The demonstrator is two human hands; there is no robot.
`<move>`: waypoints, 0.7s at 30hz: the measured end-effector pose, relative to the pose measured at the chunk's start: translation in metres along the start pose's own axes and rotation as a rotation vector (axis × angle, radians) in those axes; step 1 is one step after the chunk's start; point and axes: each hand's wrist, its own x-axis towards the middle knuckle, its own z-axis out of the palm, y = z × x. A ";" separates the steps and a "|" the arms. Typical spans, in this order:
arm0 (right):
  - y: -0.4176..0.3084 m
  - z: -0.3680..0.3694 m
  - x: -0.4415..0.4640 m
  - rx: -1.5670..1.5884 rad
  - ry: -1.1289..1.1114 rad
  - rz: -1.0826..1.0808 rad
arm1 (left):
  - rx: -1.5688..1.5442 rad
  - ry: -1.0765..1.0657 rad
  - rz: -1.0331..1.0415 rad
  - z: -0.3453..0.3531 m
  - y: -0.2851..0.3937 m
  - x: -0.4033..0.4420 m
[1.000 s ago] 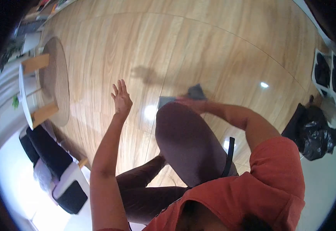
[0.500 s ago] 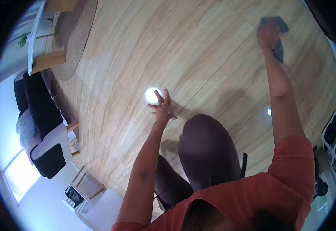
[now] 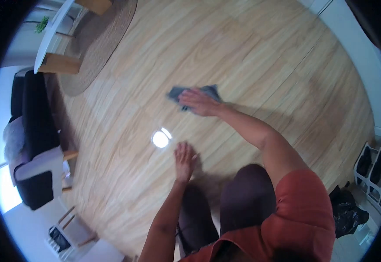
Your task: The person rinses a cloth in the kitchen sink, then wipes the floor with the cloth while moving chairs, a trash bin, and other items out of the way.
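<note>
My right hand [image 3: 199, 103] lies palm down on a grey cleaning cloth [image 3: 211, 91], pressing it to the wood-look floor [image 3: 242, 52]. The cloth is bunched, and its edges show on both sides of the hand. My right arm reaches forward and to the left. Nearer my knees, my left hand [image 3: 184, 160] rests on the floor with its fingers stretched out and nothing in it. A bright reflection of a light shines on the floor just ahead of that hand.
At the left stand a dark sofa [image 3: 42, 118] and a white table [image 3: 55, 32] over a round woven rug [image 3: 99, 48]. A shoe rack [image 3: 371, 168] and a black plastic bag [image 3: 347, 212] are at the right. A white cabinet or wall base [image 3: 351, 48] runs along the far right.
My right hand has swept the cloth from the far right to the left, in front of me. My left hand is now lower in view, its fingers closer together. The view has shifted.
</note>
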 end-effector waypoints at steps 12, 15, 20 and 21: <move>0.236 -0.093 0.049 -0.703 0.292 1.137 | -0.240 0.185 -0.361 -0.008 -0.123 0.041; 0.205 -0.031 0.151 -0.431 0.448 0.585 | -0.254 0.204 -0.294 -0.013 -0.124 0.044; 0.032 0.081 0.261 -0.010 0.148 0.209 | -0.236 0.164 -0.261 -0.008 -0.131 0.038; -0.007 0.103 0.255 0.104 0.101 0.156 | -0.223 0.173 -0.237 -0.007 -0.132 0.038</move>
